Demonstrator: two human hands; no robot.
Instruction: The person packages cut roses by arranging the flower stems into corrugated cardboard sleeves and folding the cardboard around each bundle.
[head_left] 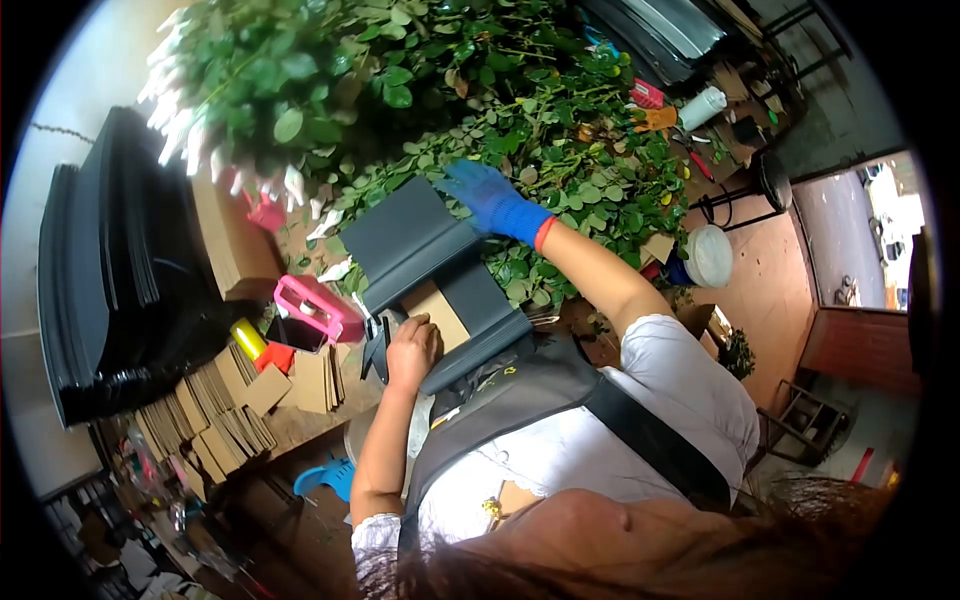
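A dark grey folded sheet (405, 230) lies spread at the table edge in front of me, its creased panels tilted. On its middle part rests a brown cardboard piece (440, 312). My left hand (410, 350), bare, has its fingers curled over the left end of that cardboard. My right hand (490, 203), in a blue glove with a red cuff, is beside the sheet's upper right corner, over the leafy stems (585, 180). Its fingers are stretched out and slightly blurred, and nothing shows in them.
White-tipped leafy stems (290, 90) are heaped at the top. At left are a pink holder (318, 310), a yellow-and-red tool (262, 347), cardboard pieces (215, 410) and stacked black sheets (120, 270). A white bucket (708, 256) and metal stool (810, 425) stand at right.
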